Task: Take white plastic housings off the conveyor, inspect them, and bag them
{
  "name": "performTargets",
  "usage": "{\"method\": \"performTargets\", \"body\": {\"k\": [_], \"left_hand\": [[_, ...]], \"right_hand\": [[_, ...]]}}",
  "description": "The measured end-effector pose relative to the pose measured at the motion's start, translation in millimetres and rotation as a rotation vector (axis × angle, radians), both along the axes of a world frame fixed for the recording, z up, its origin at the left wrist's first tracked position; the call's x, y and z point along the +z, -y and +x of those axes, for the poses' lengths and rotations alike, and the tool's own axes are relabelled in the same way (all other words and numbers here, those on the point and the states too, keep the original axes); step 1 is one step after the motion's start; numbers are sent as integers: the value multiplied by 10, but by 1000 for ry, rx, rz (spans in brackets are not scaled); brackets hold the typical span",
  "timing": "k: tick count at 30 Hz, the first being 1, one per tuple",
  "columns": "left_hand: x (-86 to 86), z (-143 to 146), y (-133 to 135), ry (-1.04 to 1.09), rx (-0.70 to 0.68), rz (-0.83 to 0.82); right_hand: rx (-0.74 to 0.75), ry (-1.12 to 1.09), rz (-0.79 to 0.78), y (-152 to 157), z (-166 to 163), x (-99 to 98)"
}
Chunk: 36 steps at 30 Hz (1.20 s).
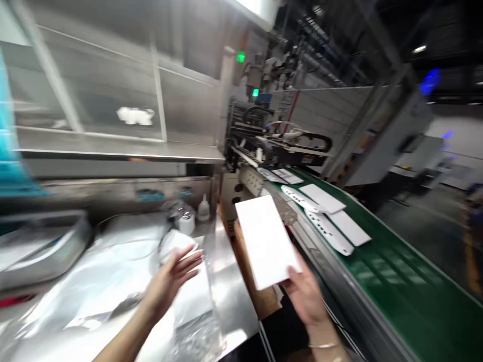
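A flat white rectangular panel (266, 241) is gripped at its lower right corner by my right hand (307, 291), thumb on its upper face. It is held between the metal bench and the green conveyor. My left hand (175, 274) hovers over the bench, fingers stretched out and apart, with nothing in it. Below and beside that hand lie a white sheet (196, 291) and clear plastic film (198, 337). On the conveyor belt (400, 274) rest other white panels (322, 197) and long white pieces with dark holes (328, 234).
A grey plastic bin (45, 256) stands at the left, with a red-handled tool (17, 300) near it. Small bottles (204, 207) stand at the back of the bench. Machinery (279, 138) sits at the belt's far end. A cardboard box (264, 301) is between bench and conveyor.
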<state>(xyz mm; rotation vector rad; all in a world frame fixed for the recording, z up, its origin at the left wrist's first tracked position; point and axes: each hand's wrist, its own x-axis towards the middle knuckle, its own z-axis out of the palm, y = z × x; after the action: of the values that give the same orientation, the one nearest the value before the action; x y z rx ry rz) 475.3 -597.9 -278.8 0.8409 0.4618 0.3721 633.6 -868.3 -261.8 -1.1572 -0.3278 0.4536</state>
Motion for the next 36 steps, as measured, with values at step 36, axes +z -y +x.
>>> {"method": "performTargets", "body": {"k": [36], "left_hand": [[-319,-1378,-840,128,398,-420]], "right_hand": [[477,664,-447,-2212,-1348,-733]]}}
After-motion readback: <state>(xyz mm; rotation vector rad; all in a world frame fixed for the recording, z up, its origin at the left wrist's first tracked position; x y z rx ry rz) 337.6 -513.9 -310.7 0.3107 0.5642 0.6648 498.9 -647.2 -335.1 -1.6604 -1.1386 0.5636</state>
